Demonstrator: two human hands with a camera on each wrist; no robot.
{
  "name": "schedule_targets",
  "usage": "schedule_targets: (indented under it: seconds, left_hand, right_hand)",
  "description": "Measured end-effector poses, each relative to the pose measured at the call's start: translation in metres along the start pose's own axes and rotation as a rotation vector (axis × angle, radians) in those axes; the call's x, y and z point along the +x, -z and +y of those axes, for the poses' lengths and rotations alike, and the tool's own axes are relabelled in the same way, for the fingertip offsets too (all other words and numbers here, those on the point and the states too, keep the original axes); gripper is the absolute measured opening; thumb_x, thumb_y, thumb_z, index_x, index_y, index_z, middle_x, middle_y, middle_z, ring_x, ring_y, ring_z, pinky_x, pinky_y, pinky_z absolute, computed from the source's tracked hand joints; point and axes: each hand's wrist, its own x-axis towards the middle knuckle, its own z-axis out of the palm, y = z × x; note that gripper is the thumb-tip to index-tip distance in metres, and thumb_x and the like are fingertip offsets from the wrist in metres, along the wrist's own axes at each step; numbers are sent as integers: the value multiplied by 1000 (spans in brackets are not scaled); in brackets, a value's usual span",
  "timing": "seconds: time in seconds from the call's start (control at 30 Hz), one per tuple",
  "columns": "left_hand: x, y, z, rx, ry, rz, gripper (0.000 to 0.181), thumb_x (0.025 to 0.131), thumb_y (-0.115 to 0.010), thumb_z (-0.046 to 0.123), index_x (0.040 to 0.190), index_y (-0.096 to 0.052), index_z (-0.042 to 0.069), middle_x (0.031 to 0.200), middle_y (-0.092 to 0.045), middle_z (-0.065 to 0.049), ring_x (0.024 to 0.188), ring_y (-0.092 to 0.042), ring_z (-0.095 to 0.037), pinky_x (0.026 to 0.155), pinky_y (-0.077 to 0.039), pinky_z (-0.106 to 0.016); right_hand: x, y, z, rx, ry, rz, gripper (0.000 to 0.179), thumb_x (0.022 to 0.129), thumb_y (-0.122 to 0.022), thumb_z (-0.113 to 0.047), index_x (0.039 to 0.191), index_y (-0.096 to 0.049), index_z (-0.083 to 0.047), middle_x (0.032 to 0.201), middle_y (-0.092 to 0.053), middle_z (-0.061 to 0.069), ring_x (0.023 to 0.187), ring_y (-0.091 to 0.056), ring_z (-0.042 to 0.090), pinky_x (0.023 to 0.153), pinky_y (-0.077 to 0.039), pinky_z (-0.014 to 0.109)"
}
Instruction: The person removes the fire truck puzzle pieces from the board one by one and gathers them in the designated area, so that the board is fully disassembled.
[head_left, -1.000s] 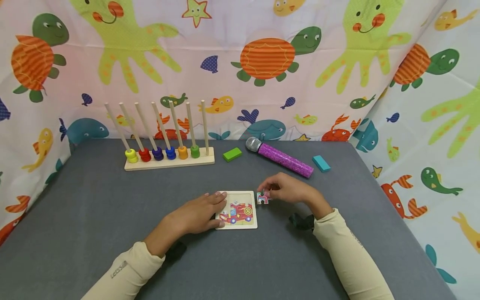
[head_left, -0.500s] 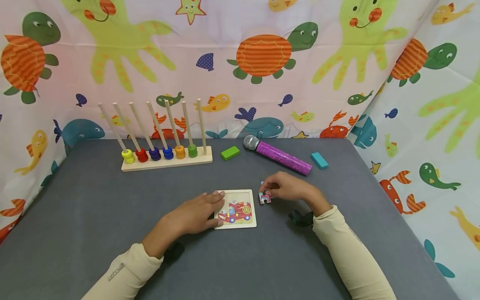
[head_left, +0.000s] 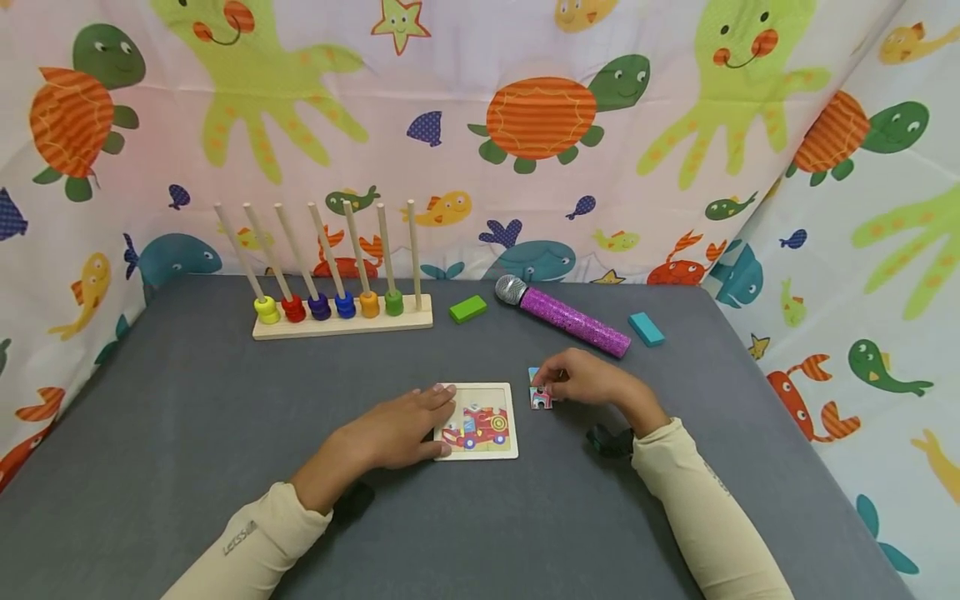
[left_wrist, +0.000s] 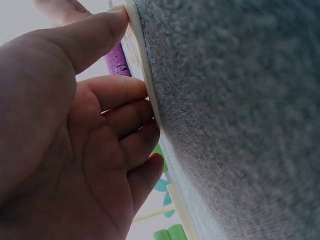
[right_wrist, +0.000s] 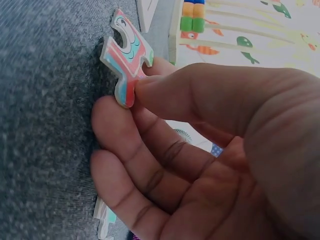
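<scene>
My left hand (head_left: pixel 401 423) rests on the left side of a small wooden puzzle board (head_left: pixel 476 393), fingers extended over its frame. In the left wrist view, thumb and fingertips lie along the board's pale edge (left_wrist: pixel 145 65). The board shows a red vehicle picture in its lower part and bare wood above. To its right, my right hand (head_left: pixel 588 382) pinches a pink and blue jigsaw piece (right_wrist: pixel 129 47) between thumb and fingers, tilted close over the grey table. A second, light-blue piece (head_left: pixel 533 375) shows just behind it, partly hidden by the fingers.
Behind the board stand a wooden peg rack (head_left: pixel 345 325) with coloured rings, a green block (head_left: pixel 468 308), a glittery purple microphone (head_left: pixel 573 321) and a blue block (head_left: pixel 647 329). A patterned curtain (head_left: pixel 450 83) hangs at the grey table's (head_left: pixel 187 417) back edge.
My right hand has drawn the jigsaw piece a little to the right, away from the board, and the light-blue piece has come into sight behind it. My left hand stays on the board.
</scene>
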Motion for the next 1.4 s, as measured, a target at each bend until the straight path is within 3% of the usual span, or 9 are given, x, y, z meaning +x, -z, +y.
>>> schedule_targets:
  seconds: [0.73, 1.0, 1.2, 1.4]
  left_hand:
    - [-1, -1, -3, -51, 15, -22, 65, 96, -61, 39, 150, -39, 9, 159, -24, -3, 145, -19, -18, 116, -17, -41]
    - [0, 0, -5, -62, -6, -19, 65, 96, -61, 37, 149, -39, 8, 159, -24, -5, 145, -20, -20, 115, -16, -43]
    - [2, 1, -6, -70, -63, 11, 62, 96, -63, 33, 147, -42, 4, 157, -28, -11, 144, -23, -24, 115, -17, -46]
    - [0, 2, -6, -67, -40, 9, 62, 94, -64, 34, 147, -44, 7, 157, -28, -8, 144, -23, -22, 115, -18, -45]
  right_hand:
    - [-3, -3, 2, 4, -47, -40, 17, 91, -61, 4, 101, -72, -6, 79, -60, 0, 71, -51, 14, 61, -45, 28]
    - [-3, -2, 1, -7, -37, -33, 17, 90, -61, 5, 100, -71, -4, 78, -60, 2, 71, -51, 15, 61, -45, 28]
    - [-5, 0, 0, -16, -43, -10, 18, 87, -62, 7, 99, -71, -3, 77, -60, 3, 70, -51, 17, 60, -44, 29]
    - [-3, -2, 0, -19, -58, 3, 18, 86, -63, 6, 100, -70, -3, 76, -59, 2, 69, -51, 16, 60, -44, 28]
